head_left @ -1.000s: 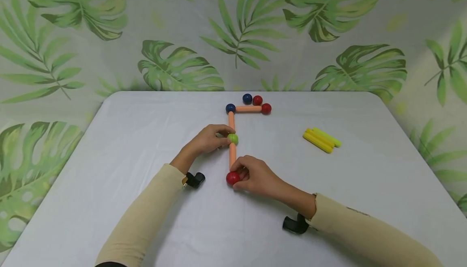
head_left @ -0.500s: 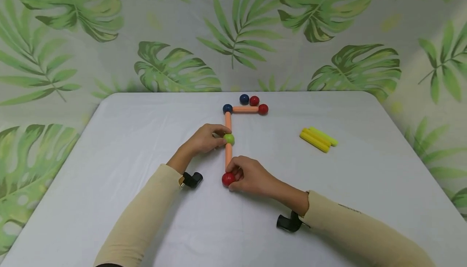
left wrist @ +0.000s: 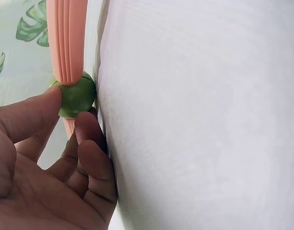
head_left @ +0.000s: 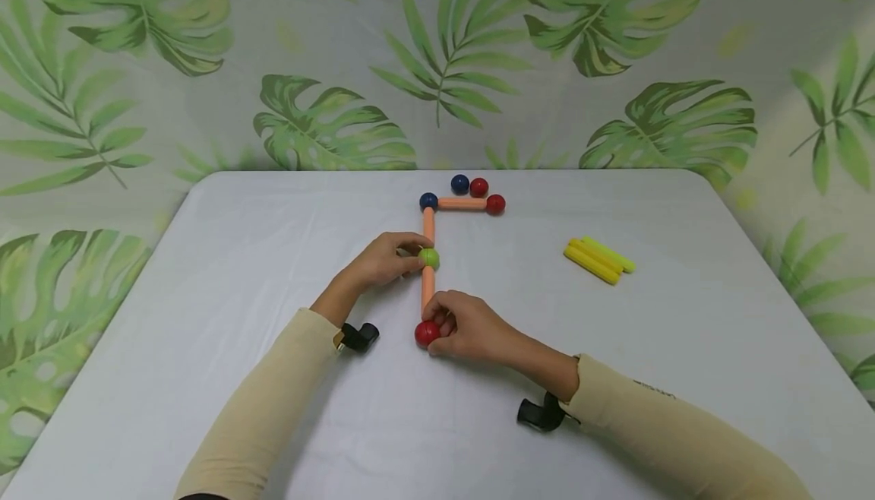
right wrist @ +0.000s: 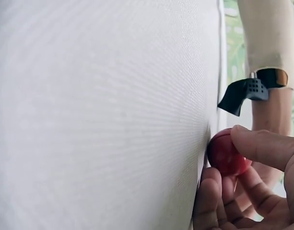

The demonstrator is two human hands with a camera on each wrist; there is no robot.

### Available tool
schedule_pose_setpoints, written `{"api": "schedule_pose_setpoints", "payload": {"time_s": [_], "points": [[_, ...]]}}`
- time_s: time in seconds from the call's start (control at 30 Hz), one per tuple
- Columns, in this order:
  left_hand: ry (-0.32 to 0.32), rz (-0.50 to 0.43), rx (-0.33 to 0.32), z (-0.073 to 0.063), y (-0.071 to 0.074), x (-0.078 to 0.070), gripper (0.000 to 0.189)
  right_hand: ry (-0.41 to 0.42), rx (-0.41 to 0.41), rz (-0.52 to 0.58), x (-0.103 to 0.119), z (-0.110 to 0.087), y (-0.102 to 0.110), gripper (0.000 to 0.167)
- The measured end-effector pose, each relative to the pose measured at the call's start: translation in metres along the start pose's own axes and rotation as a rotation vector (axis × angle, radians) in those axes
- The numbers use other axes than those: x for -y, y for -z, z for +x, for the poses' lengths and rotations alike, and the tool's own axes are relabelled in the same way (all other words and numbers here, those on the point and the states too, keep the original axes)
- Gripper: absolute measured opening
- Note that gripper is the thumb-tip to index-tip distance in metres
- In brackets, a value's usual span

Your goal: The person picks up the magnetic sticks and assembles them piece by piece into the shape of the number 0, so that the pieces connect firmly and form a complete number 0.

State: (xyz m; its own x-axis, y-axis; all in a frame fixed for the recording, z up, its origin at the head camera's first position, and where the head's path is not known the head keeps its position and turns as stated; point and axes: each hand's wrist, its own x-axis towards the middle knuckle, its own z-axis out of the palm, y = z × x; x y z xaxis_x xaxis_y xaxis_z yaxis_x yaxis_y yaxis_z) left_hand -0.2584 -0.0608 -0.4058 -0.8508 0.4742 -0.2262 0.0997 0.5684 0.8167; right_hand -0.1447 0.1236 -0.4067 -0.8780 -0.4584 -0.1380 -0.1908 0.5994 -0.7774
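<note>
My left hand pinches a green ball between thumb and fingers. An orange ribbed rod meets that ball on the near side, and another orange rod runs from it toward the back. At the near end of the row, my right hand grips a red ball resting on the table. A dark blue ball forms the far corner. From it a third orange rod goes right to a second red ball.
Behind the far rod lie a loose dark blue ball and a loose red ball. Several yellow rods lie side by side on the right of the white table. A leaf-patterned cloth hangs behind.
The whole head view has shifted slightly. Both hands keep their hold on the green and red balls, and the row of rods and balls looks the same.
</note>
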Motion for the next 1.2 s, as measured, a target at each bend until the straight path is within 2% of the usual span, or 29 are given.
{"api": "schedule_pose_setpoints", "payload": {"time_s": [0.23,0.33,0.47,0.53,0.7,0.77,0.87,1.0,1.1,1.2], "points": [[-0.016,0.036,-0.004,-0.01,0.003,0.006,0.052,0.003,0.015,-0.006,-0.001,0.001,0.0,0.035],[-0.029,0.06,-0.019,-0.021,0.004,0.011,0.053,-0.041,0.019,-0.006,-0.002,-0.001,0.002,0.037],[-0.062,0.076,-0.013,-0.044,0.004,0.013,0.043,-0.095,0.013,-0.02,-0.008,-0.009,0.011,0.038],[-0.092,0.087,-0.004,-0.057,0.002,0.011,0.038,-0.106,-0.003,-0.03,-0.013,-0.015,0.019,0.037],[-0.227,0.137,-0.015,-0.091,-0.008,0.005,0.029,-0.113,-0.069,-0.065,-0.026,-0.028,0.048,0.033],[-0.278,0.188,-0.033,-0.1,-0.015,0.002,0.027,-0.111,-0.106,-0.087,-0.033,-0.032,0.062,0.031],[-0.314,0.277,-0.053,-0.109,-0.025,-0.001,0.028,-0.102,-0.186,-0.145,-0.046,-0.039,0.084,0.031],[-0.293,0.313,-0.039,-0.113,-0.035,-0.003,0.033,-0.054,-0.319,-0.329,-0.065,-0.051,0.115,0.029],[-0.254,0.261,-0.018,-0.112,-0.038,-0.002,0.036,-0.021,-0.379,-0.49,-0.078,-0.059,0.136,0.026],[-0.191,0.193,0.006,-0.11,-0.041,-0.002,0.038,-0.027,-0.389,-0.6,-0.09,-0.065,0.152,0.025]]}}
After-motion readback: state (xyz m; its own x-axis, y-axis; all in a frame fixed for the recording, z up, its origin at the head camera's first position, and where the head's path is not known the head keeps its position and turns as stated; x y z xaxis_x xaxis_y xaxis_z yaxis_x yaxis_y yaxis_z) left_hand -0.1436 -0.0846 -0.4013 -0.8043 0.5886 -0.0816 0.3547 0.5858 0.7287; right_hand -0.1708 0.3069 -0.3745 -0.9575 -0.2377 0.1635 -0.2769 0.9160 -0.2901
